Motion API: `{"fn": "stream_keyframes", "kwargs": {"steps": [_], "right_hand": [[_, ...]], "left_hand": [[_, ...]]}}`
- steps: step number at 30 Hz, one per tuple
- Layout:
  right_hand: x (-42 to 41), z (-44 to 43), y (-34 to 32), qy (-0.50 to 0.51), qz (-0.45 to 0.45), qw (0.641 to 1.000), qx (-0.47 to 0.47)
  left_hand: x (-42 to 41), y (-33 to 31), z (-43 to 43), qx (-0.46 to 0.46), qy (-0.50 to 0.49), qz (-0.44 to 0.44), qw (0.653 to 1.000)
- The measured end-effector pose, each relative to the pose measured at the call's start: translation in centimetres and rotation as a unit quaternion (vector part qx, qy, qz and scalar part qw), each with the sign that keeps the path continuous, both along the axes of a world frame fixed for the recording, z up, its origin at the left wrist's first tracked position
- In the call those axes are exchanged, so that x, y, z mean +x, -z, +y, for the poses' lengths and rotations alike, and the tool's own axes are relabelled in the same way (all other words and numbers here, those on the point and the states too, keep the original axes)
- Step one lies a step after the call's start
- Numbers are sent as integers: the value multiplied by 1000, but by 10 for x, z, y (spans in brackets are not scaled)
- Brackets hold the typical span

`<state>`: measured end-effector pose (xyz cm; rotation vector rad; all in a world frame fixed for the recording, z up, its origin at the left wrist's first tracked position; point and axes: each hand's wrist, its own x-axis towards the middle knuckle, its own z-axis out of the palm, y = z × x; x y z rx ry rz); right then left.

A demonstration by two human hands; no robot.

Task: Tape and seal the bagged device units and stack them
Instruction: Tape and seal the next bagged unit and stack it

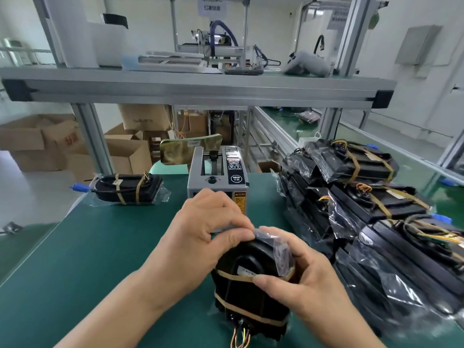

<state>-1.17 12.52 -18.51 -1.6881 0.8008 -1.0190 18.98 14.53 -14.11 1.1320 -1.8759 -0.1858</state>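
Observation:
A black bagged device unit [247, 295] with tan tape bands and coloured wires stands on the green mat [105, 247] in front of me. My left hand [200, 237] pinches the clear bag flap at the unit's top. My right hand [301, 280] grips the unit's right side, thumb pressed on the upper tape band, fingers over the folded plastic. Behind the hands stands a grey tape dispenser [218, 177]. A pile of bagged units [371, 202] fills the right side of the bench. One taped unit [128, 188] lies alone at the far left.
An aluminium-framed shelf [195, 86] spans overhead with white trays and tools on it. Cardboard boxes [50, 144] sit on the floor beyond the bench's left edge. A second green bench [288, 121] runs away at the back right.

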Motion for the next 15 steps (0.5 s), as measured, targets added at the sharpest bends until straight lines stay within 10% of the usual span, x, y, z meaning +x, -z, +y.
{"fn": "stream_keyframes", "kwargs": {"steps": [15], "right_hand": [[8, 5, 3, -56, 46, 997, -29]], "left_hand": [[-9, -19, -5, 21, -36, -20, 999]]}}
